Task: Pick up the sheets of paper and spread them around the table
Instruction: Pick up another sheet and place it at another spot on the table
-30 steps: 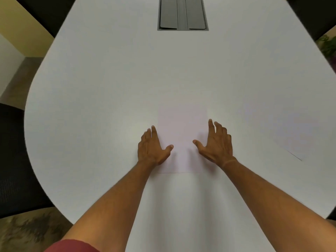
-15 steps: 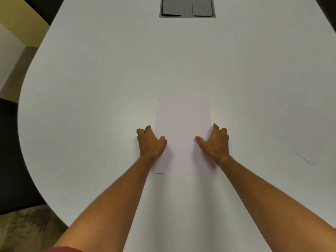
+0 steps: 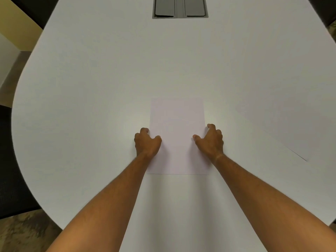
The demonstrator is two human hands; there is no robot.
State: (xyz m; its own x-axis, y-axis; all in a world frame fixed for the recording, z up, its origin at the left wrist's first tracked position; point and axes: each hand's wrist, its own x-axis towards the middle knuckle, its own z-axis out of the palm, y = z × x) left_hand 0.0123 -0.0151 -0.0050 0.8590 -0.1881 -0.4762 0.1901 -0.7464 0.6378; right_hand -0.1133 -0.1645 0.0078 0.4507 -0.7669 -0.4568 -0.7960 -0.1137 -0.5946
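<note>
White sheet [image 3: 177,124] lies between both hands, left [image 3: 146,142], right [image 3: 211,140], fingers curled gripping its edges.

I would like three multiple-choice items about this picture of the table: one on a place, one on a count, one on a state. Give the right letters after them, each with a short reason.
1. Where does the grey metal cable hatch sit in the white rounded table?
A. at the far middle
B. beside the left hand
C. at the near edge

2. How many pale sheets of paper can be made out on the table?
A. two
B. five
C. none

3. How are the hands on the pale sheet of paper in the middle?
A. flat with straight fingers
B. fingers curled at its side edges
C. lifted high above it

Answers: 1 A, the hatch lies at the top centre of the view. 2 A, one sheet is in the middle and a second faint sheet lies to the right. 3 B, the left hand and right hand curl at the sheet's left and right edges.
</note>
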